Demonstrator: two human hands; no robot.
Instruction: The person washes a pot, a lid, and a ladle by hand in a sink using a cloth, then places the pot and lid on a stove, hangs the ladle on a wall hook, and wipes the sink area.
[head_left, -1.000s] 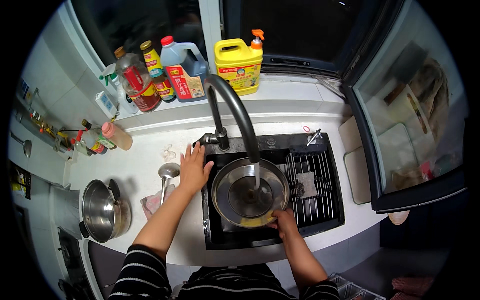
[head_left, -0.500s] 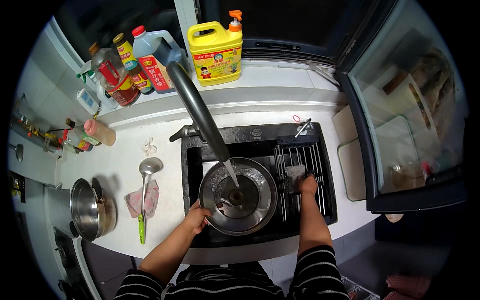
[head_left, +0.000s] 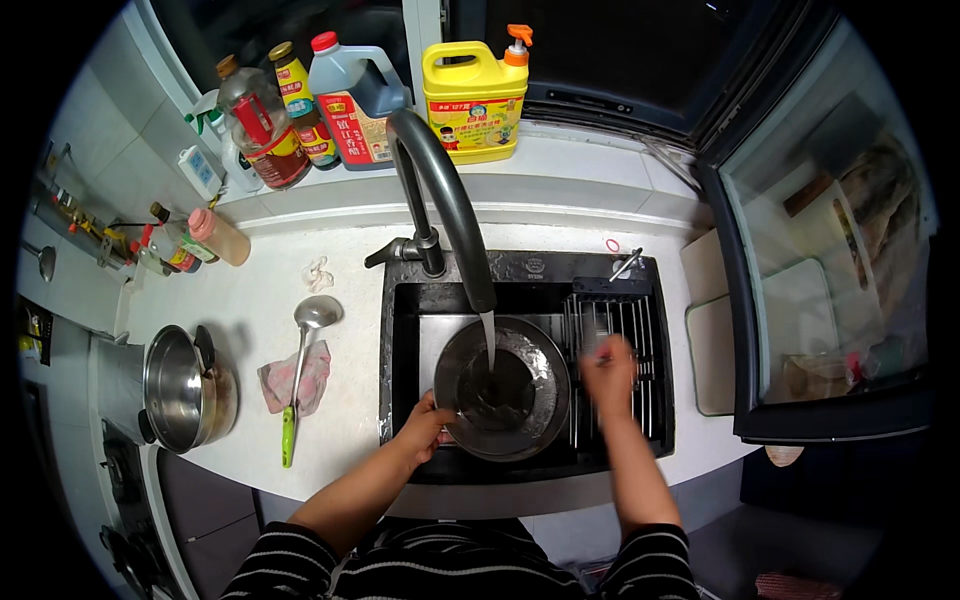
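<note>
My left hand [head_left: 425,432] grips the near left edge of a round pot lid [head_left: 545,400], with a shiny outer band and a dark middle. The lid lies in the black sink [head_left: 405,300], and a stream of water from the tall grey faucet [head_left: 455,200] runs onto it. My right hand [head_left: 610,375] is over the metal drain rack [head_left: 640,400] on the sink's right side, apart from the lid. Motion smears its fingers, so any grip is unclear. Just beyond them, a blurred greyish patch shows on the rack.
Left of the sink, a ladle [head_left: 303,350] with a green handle rests on a pink cloth [head_left: 318,378]. Beside it stands a steel pot [head_left: 172,385]. A yellow detergent jug [head_left: 470,130] and several bottles line the sill. An open window sash [head_left: 720,290] juts in on the right.
My right hand has lifted off the greyish scrub pad at the rack and blurs with motion. The left hand still holds the lid, now tilted differently under the water. The whole view has shifted slightly.
</note>
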